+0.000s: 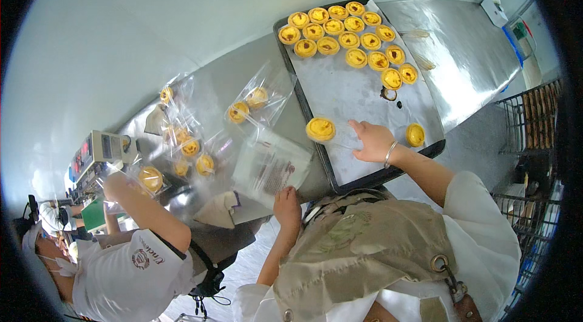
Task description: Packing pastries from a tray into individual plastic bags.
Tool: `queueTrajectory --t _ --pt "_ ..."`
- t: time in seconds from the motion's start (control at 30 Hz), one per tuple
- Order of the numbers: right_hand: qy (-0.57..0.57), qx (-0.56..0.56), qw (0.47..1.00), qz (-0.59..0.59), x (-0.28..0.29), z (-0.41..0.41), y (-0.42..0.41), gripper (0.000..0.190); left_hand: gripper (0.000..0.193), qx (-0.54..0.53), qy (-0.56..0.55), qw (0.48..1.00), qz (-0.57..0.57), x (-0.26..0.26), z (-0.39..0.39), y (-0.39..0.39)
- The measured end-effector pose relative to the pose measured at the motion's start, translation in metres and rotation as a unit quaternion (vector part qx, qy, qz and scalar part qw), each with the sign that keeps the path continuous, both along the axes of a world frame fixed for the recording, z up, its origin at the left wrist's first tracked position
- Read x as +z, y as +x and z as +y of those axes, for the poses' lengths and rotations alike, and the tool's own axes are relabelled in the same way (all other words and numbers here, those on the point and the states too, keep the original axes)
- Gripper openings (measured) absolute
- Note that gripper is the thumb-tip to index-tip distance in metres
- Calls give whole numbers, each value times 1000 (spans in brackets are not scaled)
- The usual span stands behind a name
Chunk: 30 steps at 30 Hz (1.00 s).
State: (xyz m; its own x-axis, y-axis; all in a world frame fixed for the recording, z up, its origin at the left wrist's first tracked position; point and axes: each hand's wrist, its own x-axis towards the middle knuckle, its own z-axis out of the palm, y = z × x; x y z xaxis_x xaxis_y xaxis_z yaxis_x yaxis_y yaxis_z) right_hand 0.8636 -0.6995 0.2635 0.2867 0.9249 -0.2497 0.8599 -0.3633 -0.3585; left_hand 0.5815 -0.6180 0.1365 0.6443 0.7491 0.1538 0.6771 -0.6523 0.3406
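My right hand [375, 142] is over the near part of a black baking tray [298, 94] lined with white paper. Its fingers are spread at the edge of clear plastic, just right of an egg tart [320, 129] by the tray's left rim; whether they grip the plastic is unclear. Another tart [415, 134] lies right of the hand, and several egg tarts [349, 40] fill the far end. My left hand [287, 206] holds the near edge of a stack of clear printed plastic bags [273, 167] on the steel table.
Bagged tarts [238, 112] lie left of the tray, with more bagged tarts [190, 146] beyond. A folded cloth [218, 210] is at the table edge. A co-worker's arm [150, 208] reaches towards a sealing machine [107, 146] at left. Wire racks [530, 117] stand at right.
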Motion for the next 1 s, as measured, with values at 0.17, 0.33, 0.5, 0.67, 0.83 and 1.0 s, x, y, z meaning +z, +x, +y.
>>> queueTrajectory --t 0.17,0.33,0.5,0.67,0.83,1.0 --pt "7 9 1000 6 -9 -6 -8 65 15 77 -67 993 -67 6 11 3" --pt "-66 164 983 53 3 7 -45 66 18 268 -289 908 -143 0 29 9" --pt "-110 238 963 59 2 26 -71 63 17 195 -302 908 -216 -21 33 0" --pt "-103 174 979 33 29 28 -61 54 15 227 -217 949 -37 15 27 18" --pt "-162 207 965 3 18 34 -73 55 17 227 -338 898 -168 22 33 19" --pt "-119 185 975 17 -7 46 -102 60 16 70 -141 972 -176 66 18 18"
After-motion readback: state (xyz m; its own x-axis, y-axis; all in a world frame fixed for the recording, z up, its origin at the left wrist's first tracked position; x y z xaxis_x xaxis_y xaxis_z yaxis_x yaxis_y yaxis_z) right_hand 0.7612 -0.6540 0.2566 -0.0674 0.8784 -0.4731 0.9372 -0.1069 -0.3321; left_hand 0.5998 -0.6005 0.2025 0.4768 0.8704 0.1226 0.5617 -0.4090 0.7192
